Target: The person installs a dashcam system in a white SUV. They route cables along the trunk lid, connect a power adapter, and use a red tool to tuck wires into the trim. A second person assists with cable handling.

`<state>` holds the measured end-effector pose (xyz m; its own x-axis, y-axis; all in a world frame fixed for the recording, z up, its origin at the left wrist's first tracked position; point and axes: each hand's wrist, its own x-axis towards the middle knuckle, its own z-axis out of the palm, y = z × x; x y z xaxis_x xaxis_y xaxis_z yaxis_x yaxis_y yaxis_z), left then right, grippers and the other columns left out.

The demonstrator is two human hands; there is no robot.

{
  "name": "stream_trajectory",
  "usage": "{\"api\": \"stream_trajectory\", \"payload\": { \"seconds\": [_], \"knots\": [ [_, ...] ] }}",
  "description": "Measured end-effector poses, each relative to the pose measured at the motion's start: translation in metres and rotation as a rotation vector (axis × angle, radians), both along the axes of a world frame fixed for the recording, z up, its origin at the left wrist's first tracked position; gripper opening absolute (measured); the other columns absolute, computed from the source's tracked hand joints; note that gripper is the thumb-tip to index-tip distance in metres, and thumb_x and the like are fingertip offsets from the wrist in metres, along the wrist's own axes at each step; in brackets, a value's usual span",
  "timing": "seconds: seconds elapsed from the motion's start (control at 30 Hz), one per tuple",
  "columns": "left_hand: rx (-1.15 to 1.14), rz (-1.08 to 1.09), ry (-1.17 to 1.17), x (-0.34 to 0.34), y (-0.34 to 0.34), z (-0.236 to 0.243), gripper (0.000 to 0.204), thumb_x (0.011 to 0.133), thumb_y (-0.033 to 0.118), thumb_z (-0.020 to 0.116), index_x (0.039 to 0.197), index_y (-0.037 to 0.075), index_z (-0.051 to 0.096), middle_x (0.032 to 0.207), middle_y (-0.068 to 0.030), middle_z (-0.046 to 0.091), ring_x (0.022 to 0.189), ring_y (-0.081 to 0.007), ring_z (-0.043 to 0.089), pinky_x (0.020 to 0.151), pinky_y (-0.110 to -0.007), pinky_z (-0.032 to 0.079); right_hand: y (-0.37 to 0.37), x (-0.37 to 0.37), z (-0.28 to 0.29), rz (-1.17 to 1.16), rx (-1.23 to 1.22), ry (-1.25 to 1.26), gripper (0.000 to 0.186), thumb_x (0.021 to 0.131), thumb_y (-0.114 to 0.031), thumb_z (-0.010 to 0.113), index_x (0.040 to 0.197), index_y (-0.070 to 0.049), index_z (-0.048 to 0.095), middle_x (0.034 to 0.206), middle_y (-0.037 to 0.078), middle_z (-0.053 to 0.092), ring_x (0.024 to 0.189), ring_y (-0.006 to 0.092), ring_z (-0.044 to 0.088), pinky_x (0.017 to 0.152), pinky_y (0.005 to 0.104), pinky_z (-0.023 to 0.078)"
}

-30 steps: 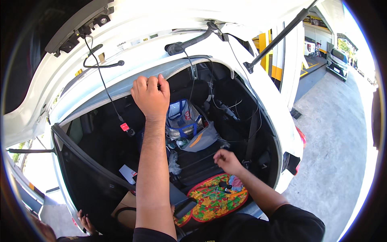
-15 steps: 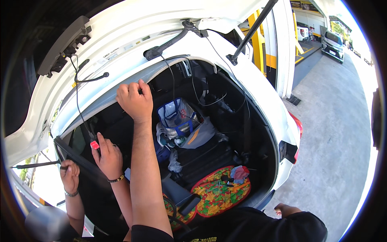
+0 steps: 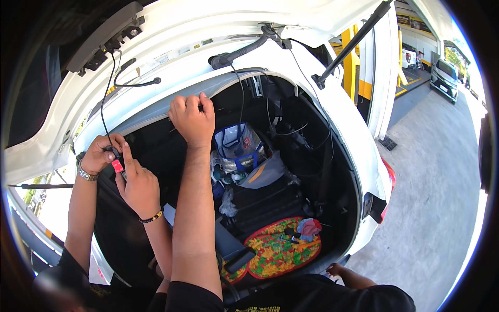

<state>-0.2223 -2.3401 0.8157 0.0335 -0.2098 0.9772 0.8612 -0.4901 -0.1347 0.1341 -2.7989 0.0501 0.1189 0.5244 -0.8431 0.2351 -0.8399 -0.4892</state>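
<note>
My left hand (image 3: 191, 120) is raised with curled fingers at the upper edge of a white car's open rear hatchway (image 3: 244, 73). Whatever lies inside the fist, if anything, is hidden. My right hand (image 3: 337, 269) is low at the right, near the rear sill, its fingers too small and dark to read. To the left, a co-worker's two hands, one with a watch (image 3: 88, 173) and one with a beaded bracelet (image 3: 150, 217), are at a black cable (image 3: 104, 117) hanging from the raised tailgate. A small red piece (image 3: 117, 166) shows between them.
Inside the boot are a clear-and-blue bag (image 3: 239, 145), a grey bag (image 3: 267, 174) and colourful leaf-patterned padding (image 3: 283, 249) with a bunched cloth (image 3: 309, 228) on it. Loose wires (image 3: 299, 130) hang across the opening. A gas strut (image 3: 353, 44) slants at the upper right.
The co-worker's watch hand has risen from the lower left to the cable beside the other hand. My view has shifted, with the car now farther right. My left hand stays raised and curled.
</note>
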Motion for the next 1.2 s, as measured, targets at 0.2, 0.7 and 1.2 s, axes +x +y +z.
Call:
{"api": "stream_trajectory", "payload": {
  "seconds": [0.2, 0.7, 1.2],
  "knots": [
    [-0.025, 0.003, 0.01, -0.002, -0.006, 0.002, 0.026, 0.091, 0.018, 0.075, 0.077, 0.009, 0.055, 0.087, -0.0075, 0.051, 0.083, -0.0295, 0.056, 0.074, -0.046, 0.044, 0.009, 0.038, -0.016, -0.21, -0.213, 0.266, 0.035, 0.103, -0.041, 0.052, 0.115, -0.014, 0.072, 0.114, 0.008, 0.074, 0.105, 0.0302, 0.071, 0.082, 0.0459, 0.055],
    [-0.002, -0.04, -0.017, -0.004, -0.009, 0.002, 0.018, 0.089, 0.018, 0.074, 0.08, 0.009, 0.061, 0.086, -0.0082, 0.052, 0.084, -0.0303, 0.056, 0.075, -0.046, 0.042, 0.017, 0.009, 0.054, -0.032, 0.007, 0.076, 0.027, 0.099, -0.031, 0.068, 0.117, -0.01, 0.07, 0.11, 0.007, 0.075, 0.108, 0.0245, 0.072, 0.091, 0.0423, 0.058],
    [-0.069, -0.061, -0.003, -0.008, -0.024, 0.007, 0.022, 0.09, 0.018, 0.075, 0.078, 0.009, 0.059, 0.087, -0.0092, 0.052, 0.086, -0.0315, 0.056, 0.075, -0.047, 0.042, 0.043, 0.008, 0.075, 0.07, 0.07, 0.062, 0.023, 0.097, -0.019, 0.068, 0.115, -0.005, 0.07, 0.098, 0.008, 0.076, 0.094, 0.0194, 0.073, 0.083, 0.0367, 0.059]
  ]
}}
